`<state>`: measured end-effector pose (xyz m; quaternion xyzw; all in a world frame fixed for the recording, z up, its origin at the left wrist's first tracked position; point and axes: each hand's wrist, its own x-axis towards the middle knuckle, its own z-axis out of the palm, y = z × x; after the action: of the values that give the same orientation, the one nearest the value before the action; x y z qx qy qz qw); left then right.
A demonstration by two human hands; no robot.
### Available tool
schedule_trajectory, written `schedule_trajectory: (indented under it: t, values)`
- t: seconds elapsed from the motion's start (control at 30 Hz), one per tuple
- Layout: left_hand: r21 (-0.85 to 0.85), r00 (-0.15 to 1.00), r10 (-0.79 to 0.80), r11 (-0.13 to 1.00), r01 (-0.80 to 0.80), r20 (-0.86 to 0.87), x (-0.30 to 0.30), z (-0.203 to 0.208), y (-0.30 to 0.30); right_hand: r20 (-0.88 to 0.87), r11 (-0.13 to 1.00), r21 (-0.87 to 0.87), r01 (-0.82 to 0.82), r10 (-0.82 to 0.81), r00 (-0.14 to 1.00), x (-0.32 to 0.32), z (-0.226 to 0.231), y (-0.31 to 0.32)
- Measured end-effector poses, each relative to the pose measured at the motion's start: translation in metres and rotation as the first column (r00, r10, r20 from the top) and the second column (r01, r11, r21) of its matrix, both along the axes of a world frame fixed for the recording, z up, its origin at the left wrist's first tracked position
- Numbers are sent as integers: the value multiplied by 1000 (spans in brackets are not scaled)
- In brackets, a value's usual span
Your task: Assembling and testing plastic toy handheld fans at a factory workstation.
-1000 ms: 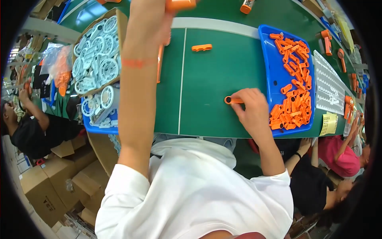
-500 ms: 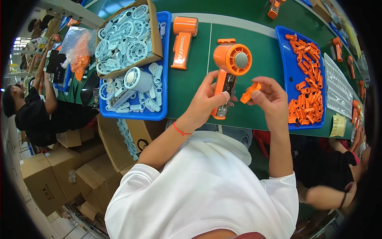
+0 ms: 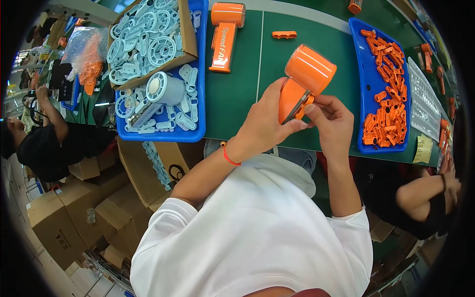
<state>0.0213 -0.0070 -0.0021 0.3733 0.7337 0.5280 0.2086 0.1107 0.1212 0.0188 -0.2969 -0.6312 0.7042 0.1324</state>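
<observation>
An orange fan [image 3: 310, 69] is in both hands near the middle of the frame, its round head tipped toward the upper right and its handle toward the lower left. Work on it looks part done: a small orange piece [image 3: 300, 113] sits along the handle's side, next to a dark strip, and whether it is fully seated cannot be told. The strip suggests that the side is not closed up.

The left hand [image 3: 267, 114] is wrapped around the handle, thumb low on its near end. The right hand [image 3: 332, 119] is nearly together, thumb and fingertips pinched on the small piece at the handle's edge; its other fingers curl loosely behind.

A second fan [image 3: 227, 37] lies apart on the green counter [image 3: 242, 101], upper middle of the frame, and looks complete on the side that shows. One loose clip [image 3: 284, 34] lies above the held fan. Many similar orange parts [image 3: 386, 121] remain unfitted in the blue tray [image 3: 365, 64] at right.
</observation>
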Motion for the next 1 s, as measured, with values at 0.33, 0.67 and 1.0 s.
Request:
schedule_trajectory:
  t: [0.33,0.67,1.0]
  values:
    - [15,996,84,996,-83,-38,5,-2,6,45,998,66,5,-8,999,-3,8,-6]
    - [85,955,-106,993,85,275,1,13,0,-146,914,-255,-317,288,947,-1,-10,16]
    - [39,992,-92,995,89,87,-2,18,0,-307,919,-301,-254,159,938,1,-23,8]
